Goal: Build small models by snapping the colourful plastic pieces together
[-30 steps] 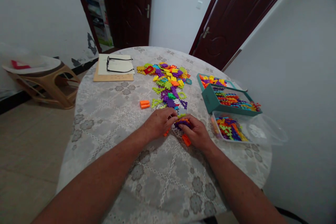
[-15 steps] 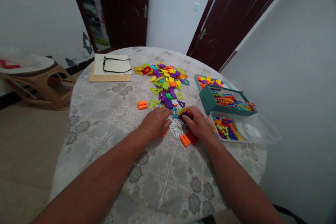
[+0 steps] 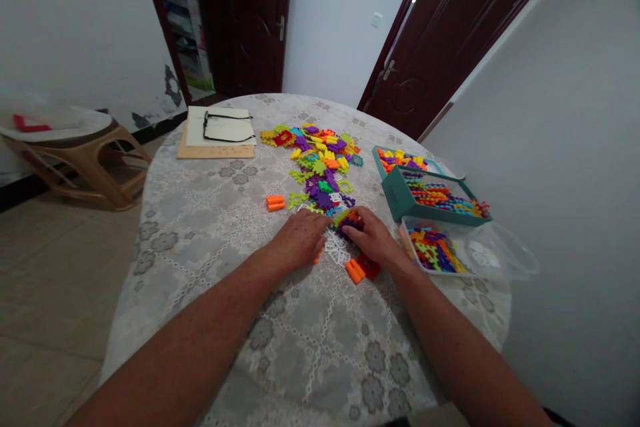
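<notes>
From where I stand, the person's right hand (image 3: pixel 373 235) has its thumb and fingers partly closed around a small stack of yellow-green, orange and purple toothed plastic pieces (image 3: pixel 345 219), near the middle of the round bench (image 3: pixel 310 353) with its grey flowered cloth. The thumb is at the near side and the fingers are behind, I think so that the pieces stay together.

The left hand (image 3: pixel 300 239) rests low with curled fingers beside some white open-lattice plastic pieces (image 3: pixel 336 250); its grip is turned away from me, so I cannot tell whether it holds anything.

A joined pair of orange plastic tubes (image 3: pixel 355 271) and a flat red plastic piece (image 3: pixel 369 267) lie close to the right hand, perhaps for easy reach. The mixed colourful heap (image 3: pixel 320 163) spreads beyond both hands. The teal open box (image 3: pixel 397 195) and the clear plastic tub (image 3: pixel 406 243) stand at the right, probably to keep pieces sorted.

The teal box has a faint mark on its side, too small to read; I find no readable brand.
</notes>
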